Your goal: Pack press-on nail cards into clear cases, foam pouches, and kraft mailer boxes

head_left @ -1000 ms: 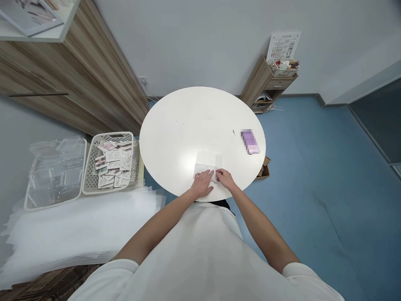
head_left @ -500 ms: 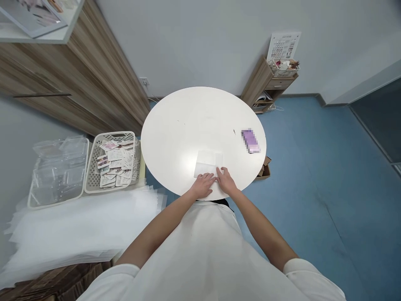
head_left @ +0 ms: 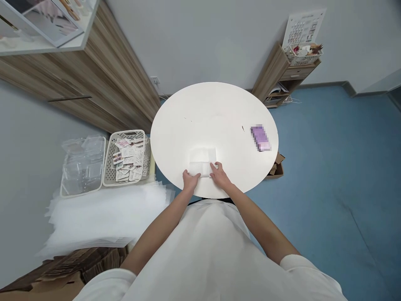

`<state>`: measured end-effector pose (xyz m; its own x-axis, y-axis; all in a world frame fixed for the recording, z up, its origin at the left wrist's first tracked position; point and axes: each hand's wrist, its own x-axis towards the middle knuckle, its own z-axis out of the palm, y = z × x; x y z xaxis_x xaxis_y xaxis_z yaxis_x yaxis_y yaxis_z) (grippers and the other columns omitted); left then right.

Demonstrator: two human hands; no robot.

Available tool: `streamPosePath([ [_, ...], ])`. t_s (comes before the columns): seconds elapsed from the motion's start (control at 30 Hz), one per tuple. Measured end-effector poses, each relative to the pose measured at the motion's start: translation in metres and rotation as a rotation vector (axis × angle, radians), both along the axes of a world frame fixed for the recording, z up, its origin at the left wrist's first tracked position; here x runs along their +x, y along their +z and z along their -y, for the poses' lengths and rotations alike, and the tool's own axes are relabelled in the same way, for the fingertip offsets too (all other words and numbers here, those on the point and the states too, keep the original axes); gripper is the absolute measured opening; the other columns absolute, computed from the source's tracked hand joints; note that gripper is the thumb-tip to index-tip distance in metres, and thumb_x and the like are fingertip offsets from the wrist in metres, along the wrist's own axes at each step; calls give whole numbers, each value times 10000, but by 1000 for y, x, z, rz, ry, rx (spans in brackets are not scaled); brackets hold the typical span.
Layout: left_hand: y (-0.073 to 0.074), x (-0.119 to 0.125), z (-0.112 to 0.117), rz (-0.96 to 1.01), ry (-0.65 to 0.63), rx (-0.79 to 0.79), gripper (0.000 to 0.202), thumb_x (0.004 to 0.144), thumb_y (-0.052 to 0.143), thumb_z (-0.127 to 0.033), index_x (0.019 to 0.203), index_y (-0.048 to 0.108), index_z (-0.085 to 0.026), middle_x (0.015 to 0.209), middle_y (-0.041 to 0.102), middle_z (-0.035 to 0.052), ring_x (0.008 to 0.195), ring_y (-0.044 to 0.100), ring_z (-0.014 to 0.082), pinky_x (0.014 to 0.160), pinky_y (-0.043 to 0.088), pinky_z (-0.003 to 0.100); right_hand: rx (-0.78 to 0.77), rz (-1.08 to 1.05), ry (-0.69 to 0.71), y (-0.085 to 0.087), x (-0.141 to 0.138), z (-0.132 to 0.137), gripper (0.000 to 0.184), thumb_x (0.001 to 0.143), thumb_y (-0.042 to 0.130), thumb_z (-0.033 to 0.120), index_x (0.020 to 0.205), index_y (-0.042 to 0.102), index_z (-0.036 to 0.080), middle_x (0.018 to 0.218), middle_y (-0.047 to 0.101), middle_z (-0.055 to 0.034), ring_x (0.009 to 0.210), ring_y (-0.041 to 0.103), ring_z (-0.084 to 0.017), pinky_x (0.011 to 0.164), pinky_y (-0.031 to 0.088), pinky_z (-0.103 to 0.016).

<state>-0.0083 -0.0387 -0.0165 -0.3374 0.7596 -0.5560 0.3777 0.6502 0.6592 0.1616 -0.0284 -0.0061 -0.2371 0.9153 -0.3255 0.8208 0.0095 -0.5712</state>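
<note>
A thin white translucent sheet (head_left: pixel 203 158), folded into a small rectangle, lies on the round white table (head_left: pixel 213 113) near its front edge. My left hand (head_left: pixel 190 181) rests on the sheet's near left corner, fingers curled and pressed down on it. On the near right corner lies my right hand (head_left: pixel 219 176), fingers stretched flat along the sheet's edge. Both hands touch the sheet and are a short way apart.
A purple blurred object (head_left: pixel 260 138) lies at the table's right. Left of the table stand a white basket of small cards (head_left: pixel 128 161), a clear plastic tray (head_left: pixel 82 165) and a pile of white sheets (head_left: pixel 106 219). A wooden cabinet (head_left: pixel 94 75) and a small shelf (head_left: pixel 283 73) stand behind.
My hands, touching at the sheet's near middle before, have slid apart to its two near corners. The view has shifted, so the table sits a little more to the right.
</note>
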Motion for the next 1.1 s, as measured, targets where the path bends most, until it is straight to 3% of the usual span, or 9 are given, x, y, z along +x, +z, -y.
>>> streamPosePath([
  [0.1,4,-8,-13,67,3,-52,594,663,562,-400,1175,374,-163,1086,531,126,948,542,229,705,450,322,6,-11,13,-1,0,0,549,828,389,246,1339,191,266,1314,195,-96,1042,449,-192,818,427,-329],
  [0.17,6,-13,-19,98,-47,-59,343,660,551,-347,956,512,-179,885,588,67,795,567,196,615,436,292,27,-14,30,-2,2,-1,543,828,396,253,1336,206,269,1305,207,-95,1056,433,-197,828,419,-332],
  [0.23,7,-16,-23,113,-85,-52,163,651,550,-316,748,523,-188,711,557,14,655,538,148,548,402,256,63,18,37,-2,3,-2,535,820,423,264,1325,245,274,1283,246,-95,1076,403,-218,847,401,-353],
  [0.37,13,-15,-28,92,-184,7,177,657,551,-312,594,439,-191,557,419,-42,510,425,87,478,325,215,118,105,38,1,5,-6,520,795,484,297,1293,333,280,1166,366,-101,1031,397,-252,836,382,-382],
  [0.6,28,16,-35,16,-445,174,148,659,581,-308,717,514,-189,640,521,-18,590,491,113,567,394,236,-11,29,-7,4,4,-12,526,796,486,321,1298,342,265,940,471,-64,853,474,-189,724,402,-286],
  [0.77,25,39,-31,21,-478,116,184,707,524,-266,862,567,-176,833,619,40,773,568,152,706,434,262,-47,-143,-97,1,3,-13,495,786,458,278,1272,387,221,829,474,-27,753,473,-143,721,403,-266],
  [0.93,24,36,-26,59,-519,126,288,779,402,-248,983,593,-179,1043,590,67,958,541,175,808,411,270,-53,-240,-187,-2,1,-15,466,753,480,338,1198,450,203,701,444,20,646,439,-121,650,400,-257],
  [1.1,20,26,-23,-46,-593,261,325,785,396,-231,1047,578,-168,1066,531,89,975,526,189,835,417,304,-36,-265,-219,-8,0,-16,442,724,511,306,1154,455,216,637,400,48,591,417,-117,594,391,-258],
])
